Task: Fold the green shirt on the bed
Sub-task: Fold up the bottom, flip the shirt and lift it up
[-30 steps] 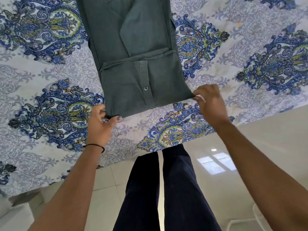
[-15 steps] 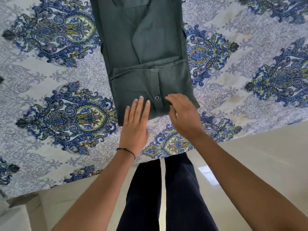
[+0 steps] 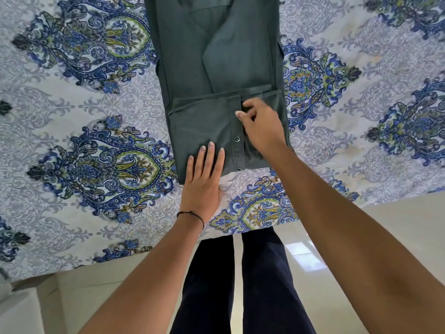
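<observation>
The green shirt point(image 3: 212, 68) lies lengthwise on the patterned bedsheet point(image 3: 84, 116), sleeves folded in and its near end folded back into a flap with snap buttons along the placket. My left hand point(image 3: 202, 179) rests flat on the flap's near edge, fingers straight and palm partly on the sheet. On the right half of the flap, close to its far edge, my right hand point(image 3: 261, 126) has its fingers curled and its thumb against the placket, pinching the fabric.
The bed's near edge runs across the middle of the view, with pale glossy floor tiles point(image 3: 361, 237) below it. My legs in dark trousers point(image 3: 240, 285) stand against the bed. A white box corner point(image 3: 21, 309) sits at the lower left.
Both hands left the shirt's near corners and came onto the flap. My left hand now lies flat at the near edge. My right hand slid farther up and curled its fingers on the placket.
</observation>
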